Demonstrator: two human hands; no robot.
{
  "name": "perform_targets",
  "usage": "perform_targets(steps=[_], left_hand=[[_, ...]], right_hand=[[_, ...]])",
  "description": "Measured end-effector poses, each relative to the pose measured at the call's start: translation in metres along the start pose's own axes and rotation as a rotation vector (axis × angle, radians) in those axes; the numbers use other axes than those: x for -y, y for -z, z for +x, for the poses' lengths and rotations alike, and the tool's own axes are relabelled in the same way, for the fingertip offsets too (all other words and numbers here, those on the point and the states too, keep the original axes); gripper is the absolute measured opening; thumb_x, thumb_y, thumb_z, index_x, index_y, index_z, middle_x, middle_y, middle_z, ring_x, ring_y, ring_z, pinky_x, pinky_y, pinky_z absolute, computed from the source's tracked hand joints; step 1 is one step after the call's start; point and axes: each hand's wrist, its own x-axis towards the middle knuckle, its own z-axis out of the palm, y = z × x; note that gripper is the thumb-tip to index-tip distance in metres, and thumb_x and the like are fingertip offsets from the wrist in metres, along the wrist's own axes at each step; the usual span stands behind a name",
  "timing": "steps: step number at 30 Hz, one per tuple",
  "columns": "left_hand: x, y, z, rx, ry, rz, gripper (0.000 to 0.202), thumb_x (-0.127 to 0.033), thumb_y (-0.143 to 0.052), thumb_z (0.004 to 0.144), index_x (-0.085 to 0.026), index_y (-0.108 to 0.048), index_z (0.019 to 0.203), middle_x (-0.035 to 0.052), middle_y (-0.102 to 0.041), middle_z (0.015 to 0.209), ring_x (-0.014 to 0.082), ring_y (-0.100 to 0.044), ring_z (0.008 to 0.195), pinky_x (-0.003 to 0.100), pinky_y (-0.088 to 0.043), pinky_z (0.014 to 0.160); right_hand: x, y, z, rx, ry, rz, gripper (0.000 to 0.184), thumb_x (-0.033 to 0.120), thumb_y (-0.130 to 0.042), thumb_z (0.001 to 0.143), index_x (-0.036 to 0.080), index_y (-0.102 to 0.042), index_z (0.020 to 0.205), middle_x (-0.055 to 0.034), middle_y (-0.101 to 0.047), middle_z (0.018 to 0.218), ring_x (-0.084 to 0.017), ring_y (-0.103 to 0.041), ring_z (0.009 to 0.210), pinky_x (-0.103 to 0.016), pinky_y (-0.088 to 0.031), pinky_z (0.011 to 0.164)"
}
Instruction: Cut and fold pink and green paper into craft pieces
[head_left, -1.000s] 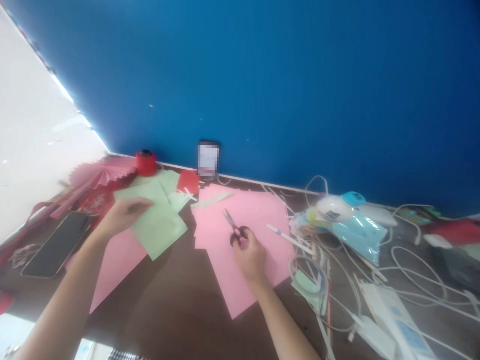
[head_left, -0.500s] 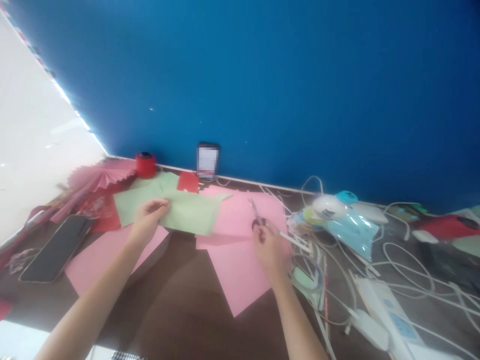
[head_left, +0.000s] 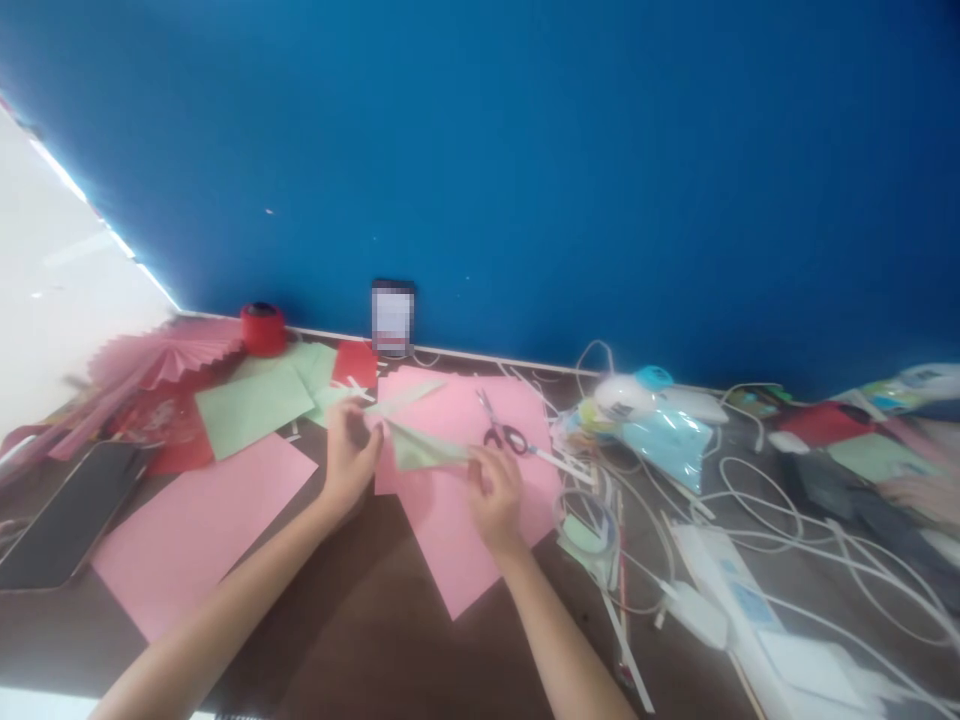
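Observation:
My left hand and my right hand hold a piece of green paper between them, tilted so that it looks narrow. The left fingers pinch its left end and the right fingers its right end. Under it lie overlapping pink sheets. The scissors rest on the pink paper, just beyond my right hand and apart from it. More green sheets lie to the left of my left hand, above another pink sheet.
At the left are a phone, a pleated pink paper fan and a red round object. A small screen-like device leans on the blue wall. Tangled white cables, a power strip and a blue packet fill the right.
My right hand has let go of the scissors, which now lie on the pink paper. It has moved left onto the green paper, which both hands now hold tilted. The view has shifted right.

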Motion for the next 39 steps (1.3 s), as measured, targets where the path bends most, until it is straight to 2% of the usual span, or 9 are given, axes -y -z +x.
perform_targets(steps=[2,3,5,7,10,18,23,33,39], left_hand=[[-0.004,-0.003,-0.004,-0.126,-0.295,0.134,0.038,-0.02,-0.055,0.076,-0.018,-0.042,0.112,0.0153,-0.042,0.124,0.0272,-0.041,0.119,0.044,-0.04,0.092],[-0.006,-0.003,-0.006,-0.111,-0.451,0.196,0.042,-0.017,-0.056,0.074,-0.02,-0.043,0.114,0.0145,-0.042,0.125,0.0279,-0.04,0.121,0.045,-0.039,0.094],[-0.007,-0.003,-0.013,0.082,-0.73,0.296,0.041,-0.012,-0.055,0.074,-0.024,-0.047,0.113,0.0115,-0.045,0.125,0.0276,-0.041,0.121,0.045,-0.037,0.096],[-0.006,-0.003,-0.019,0.302,-0.828,0.348,0.039,-0.013,-0.051,0.076,-0.024,-0.05,0.113,0.0108,-0.05,0.123,0.027,-0.043,0.119,0.044,-0.039,0.095],[-0.001,-0.004,-0.027,0.481,-0.764,0.395,0.034,-0.02,-0.049,0.079,-0.02,-0.052,0.113,0.0126,-0.054,0.119,0.0279,-0.046,0.117,0.043,-0.044,0.089],[0.022,0.001,-0.028,0.601,-0.786,0.463,0.022,-0.012,-0.04,0.087,-0.016,-0.056,0.101,0.0101,-0.063,0.096,0.0216,-0.06,0.095,0.032,-0.052,0.072],[0.026,0.004,-0.024,0.599,-0.75,0.41,0.022,-0.013,-0.04,0.088,-0.016,-0.057,0.101,0.0094,-0.062,0.093,0.0206,-0.057,0.095,0.033,-0.05,0.074],[0.033,0.005,-0.02,0.592,-0.633,0.298,0.022,-0.018,-0.041,0.088,-0.019,-0.061,0.098,0.0075,-0.063,0.087,0.0196,-0.055,0.093,0.034,-0.045,0.079],[0.035,0.004,-0.021,0.571,-0.517,0.337,0.018,-0.026,-0.044,0.088,-0.019,-0.061,0.09,0.0045,-0.064,0.08,0.0182,-0.054,0.08,0.034,-0.04,0.073]], right_hand=[[-0.007,0.005,-0.001,-0.015,0.165,-0.129,0.026,0.015,-0.045,0.082,0.025,-0.066,0.094,-0.0069,-0.066,0.089,-0.021,-0.059,0.091,-0.041,-0.041,0.085],[-0.009,0.007,-0.002,0.002,0.227,-0.174,0.027,0.014,-0.046,0.082,0.027,-0.067,0.094,-0.0062,-0.067,0.089,-0.021,-0.06,0.091,-0.041,-0.04,0.086],[-0.01,0.009,-0.004,0.063,0.313,-0.232,0.028,0.013,-0.048,0.082,0.029,-0.066,0.096,-0.0048,-0.067,0.089,-0.02,-0.06,0.093,-0.039,-0.038,0.087],[-0.008,0.009,-0.005,0.154,0.355,-0.259,0.029,0.014,-0.047,0.083,0.029,-0.064,0.101,-0.0041,-0.068,0.091,-0.019,-0.06,0.095,-0.039,-0.037,0.089],[-0.005,0.007,-0.002,0.284,0.372,-0.236,0.03,0.013,-0.043,0.084,0.025,-0.063,0.103,-0.0053,-0.067,0.092,-0.019,-0.058,0.097,-0.04,-0.038,0.09],[-0.01,0.008,0.01,0.463,0.367,-0.09,0.021,0.013,-0.046,0.08,0.021,-0.064,0.087,-0.0074,-0.063,0.089,-0.021,-0.056,0.092,-0.041,-0.046,0.082],[-0.013,0.009,0.01,0.557,0.292,-0.011,0.015,0.019,-0.051,0.082,0.022,-0.066,0.082,-0.0055,-0.066,0.083,-0.019,-0.059,0.084,-0.037,-0.049,0.076],[-0.016,0.008,0.01,0.554,0.107,0.083,0.013,0.022,-0.053,0.082,0.022,-0.066,0.085,-0.0056,-0.067,0.087,-0.019,-0.061,0.086,-0.037,-0.049,0.079],[-0.022,0.008,0.005,0.541,0.042,0.093,0.01,0.021,-0.055,0.079,0.021,-0.064,0.074,-0.0061,-0.067,0.094,-0.021,-0.059,0.098,-0.039,-0.047,0.085]])
